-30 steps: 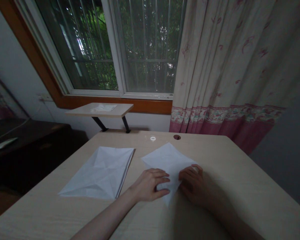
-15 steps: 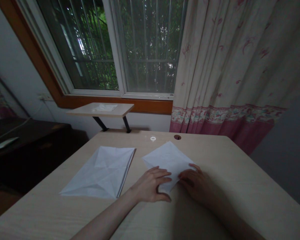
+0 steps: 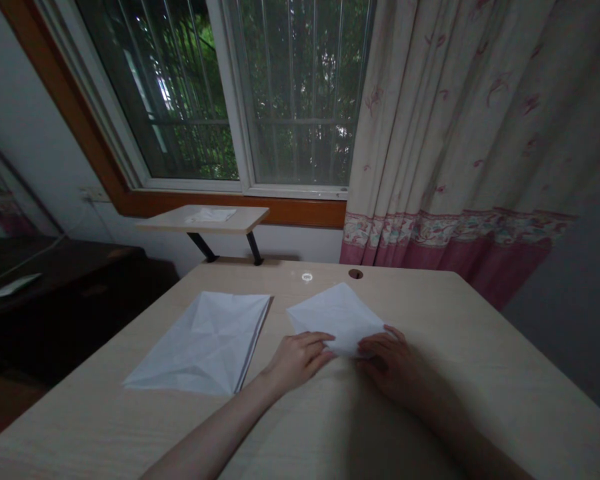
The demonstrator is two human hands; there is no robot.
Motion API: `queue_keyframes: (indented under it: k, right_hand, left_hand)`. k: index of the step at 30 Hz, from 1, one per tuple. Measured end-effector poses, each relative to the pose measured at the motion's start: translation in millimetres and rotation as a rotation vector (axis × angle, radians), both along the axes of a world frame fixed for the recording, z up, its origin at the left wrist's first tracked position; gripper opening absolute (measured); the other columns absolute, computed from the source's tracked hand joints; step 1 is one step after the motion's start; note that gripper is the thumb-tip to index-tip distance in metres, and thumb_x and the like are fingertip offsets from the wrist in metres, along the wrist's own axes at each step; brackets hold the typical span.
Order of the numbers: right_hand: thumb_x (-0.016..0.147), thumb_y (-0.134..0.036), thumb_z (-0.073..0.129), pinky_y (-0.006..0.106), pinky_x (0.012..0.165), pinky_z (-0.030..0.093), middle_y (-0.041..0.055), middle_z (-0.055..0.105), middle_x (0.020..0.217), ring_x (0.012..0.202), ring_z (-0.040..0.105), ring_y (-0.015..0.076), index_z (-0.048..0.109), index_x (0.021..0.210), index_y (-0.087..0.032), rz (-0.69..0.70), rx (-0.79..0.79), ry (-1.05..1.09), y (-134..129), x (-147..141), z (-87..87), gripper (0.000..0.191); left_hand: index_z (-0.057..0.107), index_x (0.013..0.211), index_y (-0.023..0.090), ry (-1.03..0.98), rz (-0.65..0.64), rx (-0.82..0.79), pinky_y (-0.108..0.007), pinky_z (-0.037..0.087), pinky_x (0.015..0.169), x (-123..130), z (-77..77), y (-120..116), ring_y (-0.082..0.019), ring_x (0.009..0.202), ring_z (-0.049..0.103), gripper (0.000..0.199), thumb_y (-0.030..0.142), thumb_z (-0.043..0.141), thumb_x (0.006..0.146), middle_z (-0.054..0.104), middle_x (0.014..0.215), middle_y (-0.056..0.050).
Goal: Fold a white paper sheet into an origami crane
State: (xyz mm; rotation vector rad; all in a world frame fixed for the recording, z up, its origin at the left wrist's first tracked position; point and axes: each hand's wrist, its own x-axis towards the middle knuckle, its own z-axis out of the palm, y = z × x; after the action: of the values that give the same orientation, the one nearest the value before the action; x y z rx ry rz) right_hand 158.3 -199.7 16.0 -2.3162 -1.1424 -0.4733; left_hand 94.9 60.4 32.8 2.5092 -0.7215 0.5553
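A white sheet of paper [image 3: 337, 317] lies on the desk in front of me, turned with one corner pointing away. My left hand [image 3: 300, 357] grips its near left edge, thumb and fingers pressed together. At the near right edge, my right hand [image 3: 393, 360] has its fingers curled onto the paper, partly in shadow. Both hands cover parts of the near edge. To the left lies a larger stack of creased white paper sheets [image 3: 205, 343], apart from my hands.
At the back left of the desk [image 3: 480, 373] stands a raised shelf [image 3: 170, 220] on black legs, with crumpled white paper [image 3: 213, 215] on it. A round cable hole [image 3: 355, 274] is near the back edge. Beyond are a window and a curtain [image 3: 445, 133].
My left hand's spread fingers have closed on the paper. The paper's near corner, which pointed toward me, no longer shows. My right hand has barely moved.
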Motion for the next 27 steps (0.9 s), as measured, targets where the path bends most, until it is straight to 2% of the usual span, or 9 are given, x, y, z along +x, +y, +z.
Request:
queue_keyframes:
  k: [4,7,10,14,19,22,24,27]
  right_hand:
    - [0.089,-0.021,0.058,0.055,0.108,0.033,0.0029,0.074,0.095,0.09,0.069,0.0217,0.068,0.096,-0.024,-0.035,0.0,0.0,1,3,0.0,0.013]
    - [0.091,-0.021,0.057,0.056,0.107,0.035,0.0025,0.075,0.091,0.085,0.069,0.0226,0.069,0.093,-0.025,-0.059,0.015,-0.003,1,6,-1.4,0.013]
    - [0.093,-0.021,0.056,0.057,0.105,0.036,0.0023,0.075,0.09,0.085,0.069,0.024,0.069,0.09,-0.026,-0.064,0.005,0.013,2,7,-3.8,0.014]
    - [0.094,-0.021,0.053,0.056,0.105,0.038,0.0025,0.075,0.086,0.083,0.069,0.0239,0.069,0.086,-0.026,-0.063,0.034,-0.017,2,8,-8.7,0.019]
    - [0.094,-0.02,0.051,0.053,0.104,0.041,0.0033,0.075,0.087,0.084,0.07,0.0239,0.069,0.09,-0.026,-0.03,0.064,-0.027,0,12,-12.9,0.019]
    - [0.094,-0.02,0.051,0.052,0.102,0.044,0.0042,0.075,0.089,0.087,0.071,0.0252,0.069,0.093,-0.026,-0.045,0.065,-0.008,-1,12,-15.0,0.018]
    - [0.094,-0.022,0.052,0.05,0.098,0.049,0.0052,0.074,0.092,0.091,0.07,0.0268,0.068,0.097,-0.027,-0.078,0.08,-0.015,-2,12,-18.1,0.017]
    - [0.094,-0.02,0.047,0.044,0.088,0.055,0.0066,0.073,0.094,0.092,0.07,0.0271,0.066,0.099,-0.026,-0.111,0.122,-0.04,-1,12,-24.8,0.02]
  left_hand:
    - [0.066,0.089,0.019,0.011,0.045,-0.037,-0.023,0.057,0.079,-1,1.8,1,-0.014,0.092,0.072,0.029,0.035,0.045,0.102,0.072,0.115,-0.002]
    - [0.064,0.099,0.02,-0.008,0.08,-0.039,-0.023,0.057,0.077,-2,2.8,1,-0.014,0.091,0.072,0.025,0.035,0.045,0.102,0.071,0.116,-0.002]
    - [0.056,0.119,0.021,-0.086,0.091,-0.038,-0.025,0.057,0.084,-2,3.8,0,-0.015,0.103,0.07,0.025,0.034,0.044,0.102,0.069,0.12,-0.006]
    - [0.042,0.137,0.018,-0.289,0.071,0.017,-0.033,0.053,0.097,-1,5.2,-1,-0.02,0.12,0.061,0.038,0.028,0.046,0.1,0.062,0.131,-0.012]
    - [0.043,0.139,0.018,-0.524,0.029,0.172,-0.04,0.043,0.108,-4,3.0,-2,-0.022,0.134,0.048,0.04,0.014,0.041,0.099,0.061,0.133,-0.011]
    - [0.049,0.135,0.019,-0.596,-0.03,0.328,-0.039,0.036,0.113,-7,2.1,-4,-0.02,0.133,0.048,0.036,0.012,0.043,0.1,0.063,0.132,-0.006]
    - [0.053,0.131,0.018,-0.608,-0.087,0.428,-0.039,0.035,0.114,-9,1.6,-5,-0.019,0.131,0.049,0.033,0.012,0.046,0.099,0.062,0.133,-0.005]
    - [0.053,0.131,0.015,-0.523,-0.141,0.523,-0.039,0.038,0.112,-8,-0.3,-8,-0.021,0.128,0.053,0.033,0.012,0.049,0.098,0.061,0.134,-0.008]
